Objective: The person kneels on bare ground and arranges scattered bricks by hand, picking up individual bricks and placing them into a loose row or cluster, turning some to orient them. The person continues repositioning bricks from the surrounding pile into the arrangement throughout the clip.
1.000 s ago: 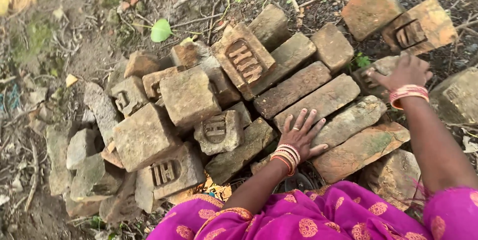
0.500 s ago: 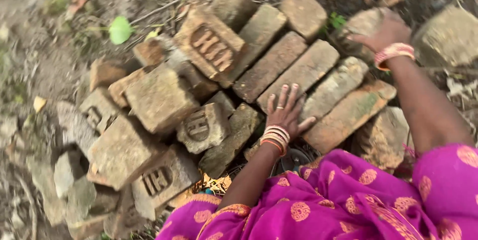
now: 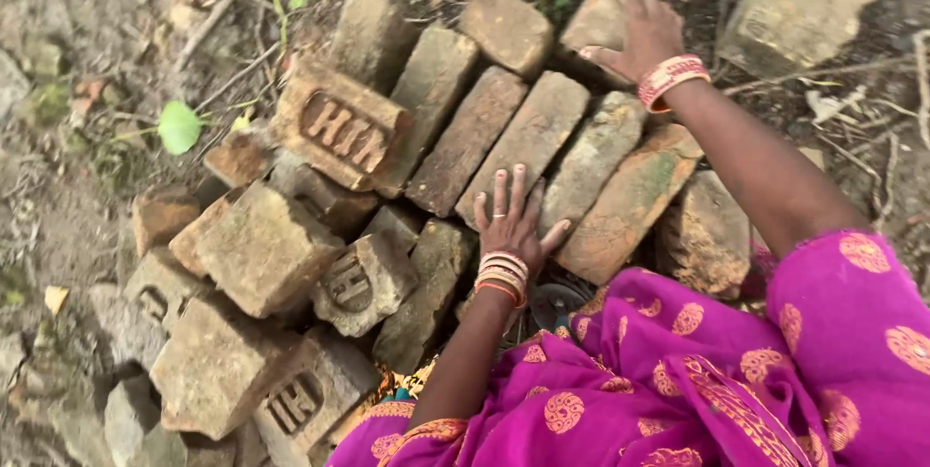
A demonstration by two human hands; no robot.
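A heap of old, weathered bricks lies on the ground. My left hand [image 3: 511, 218] rests flat, fingers spread, on the near end of a long brick [image 3: 528, 142] in a row of several bricks laid side by side. My right hand [image 3: 641, 33] reaches farther out and grips the top of a broken brick [image 3: 593, 23] at the far end of the row. Both wrists carry orange and pink bangles. My magenta patterned cloth [image 3: 697, 380] fills the lower right.
A stamped brick [image 3: 341, 130] lies tilted on top of the pile at centre left. Chunky broken bricks [image 3: 254, 249] are stacked at the lower left. A large stone block [image 3: 794, 14] sits at the upper right. Bare soil, twigs and a green leaf [image 3: 178, 126] lie to the left.
The view has moved closer and shifted. My left hand has slid forward onto the long brick. My right hand has closed over the broken brick at the far end.
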